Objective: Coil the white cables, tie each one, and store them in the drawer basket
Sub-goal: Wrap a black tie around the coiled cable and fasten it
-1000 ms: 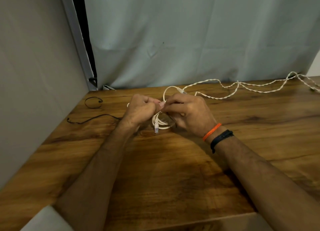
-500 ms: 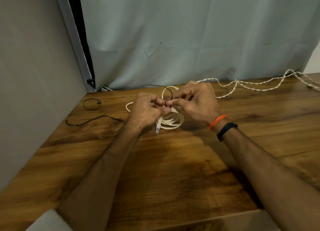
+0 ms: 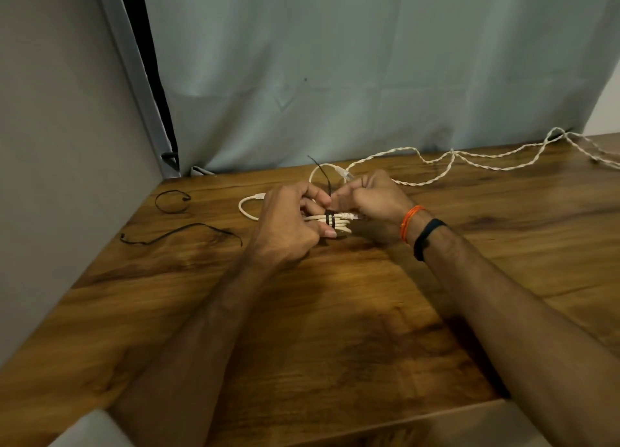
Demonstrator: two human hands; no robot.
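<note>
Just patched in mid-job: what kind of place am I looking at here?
Probably a makeshift indoor work corner, not a proper workshop: a wooden table pushed against a plain wall, with a pale cloth backdrop hanging behind it.

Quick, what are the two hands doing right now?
Left hand: closed, gripping the coiled white cable.
Right hand: closed, pinching the black tie wrapped round the coil.

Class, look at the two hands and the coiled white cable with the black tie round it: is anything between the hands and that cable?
Nothing visible is. The left hand and the right hand both hold the coiled white cable directly, at the black tie. The loose twisted cable lies behind them on the table, out of the way.
</note>
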